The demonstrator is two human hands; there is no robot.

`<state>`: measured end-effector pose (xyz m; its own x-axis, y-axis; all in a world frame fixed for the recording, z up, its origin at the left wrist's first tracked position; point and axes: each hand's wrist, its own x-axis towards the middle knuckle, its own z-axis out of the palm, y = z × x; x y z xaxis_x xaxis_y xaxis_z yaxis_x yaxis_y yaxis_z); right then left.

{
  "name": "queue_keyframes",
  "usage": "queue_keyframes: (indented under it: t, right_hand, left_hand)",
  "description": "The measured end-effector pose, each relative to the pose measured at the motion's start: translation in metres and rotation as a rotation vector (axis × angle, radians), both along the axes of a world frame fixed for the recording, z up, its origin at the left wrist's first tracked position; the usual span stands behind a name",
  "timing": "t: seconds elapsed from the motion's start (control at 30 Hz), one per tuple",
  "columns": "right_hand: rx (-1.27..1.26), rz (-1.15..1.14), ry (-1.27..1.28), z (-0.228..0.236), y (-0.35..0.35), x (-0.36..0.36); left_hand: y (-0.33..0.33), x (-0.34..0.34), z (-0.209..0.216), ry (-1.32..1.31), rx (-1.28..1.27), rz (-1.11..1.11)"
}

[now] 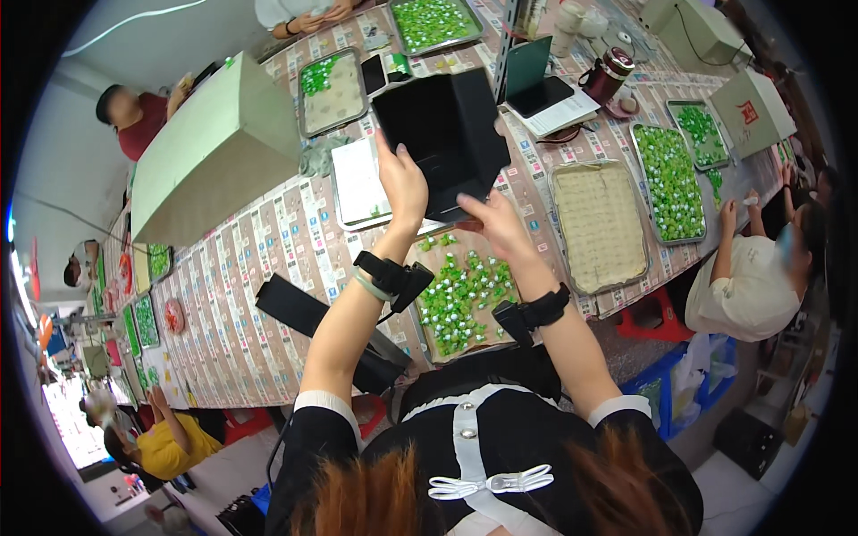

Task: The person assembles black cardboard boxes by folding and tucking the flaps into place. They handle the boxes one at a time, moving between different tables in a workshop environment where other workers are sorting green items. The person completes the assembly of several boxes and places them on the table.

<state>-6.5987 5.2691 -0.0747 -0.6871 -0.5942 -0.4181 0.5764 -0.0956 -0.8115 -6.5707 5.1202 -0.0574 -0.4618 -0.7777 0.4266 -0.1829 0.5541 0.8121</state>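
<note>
black case (433, 125) held between left hand (404, 183) and right hand (498, 225).

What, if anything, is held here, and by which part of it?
A flat black object: the left hand grips its left edge, the right hand its lower edge.

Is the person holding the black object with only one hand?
No, the left hand and the right hand both hold the black object by its edges.
</note>
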Motion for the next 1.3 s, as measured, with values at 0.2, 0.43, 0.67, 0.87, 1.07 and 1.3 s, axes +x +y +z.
queue_keyframes:
  t: [0.2,0.43,0.67,0.87,1.07,1.3]
  right_hand:
    - [0.393,-0.147,0.938,0.004,0.005,-0.028]
    - [0.291,0.537,1.41,0.011,0.01,-0.065]
    - [0.43,0.216,1.092,-0.022,-0.016,-0.124]
    - [0.491,0.291,1.141,-0.075,-0.061,-0.185]
    - [0.494,0.201,1.145,-0.113,-0.095,-0.22]
    - [0.463,0.184,1.115,-0.147,-0.1,-0.251]
  left_hand:
    - [-0.055,-0.028,-0.045,-0.308,0.747,-0.284]
    - [-0.056,-0.049,-0.019,-0.624,0.853,-0.541]
    - [-0.123,-0.112,-0.04,-0.682,1.212,-0.834]
    - [-0.202,-0.158,-0.15,-0.752,-0.194,-0.287]
    - [-0.2,-0.207,-0.183,-0.816,-0.415,-0.084]
    - [-0.192,-0.201,-0.172,-0.521,-0.265,-0.218]
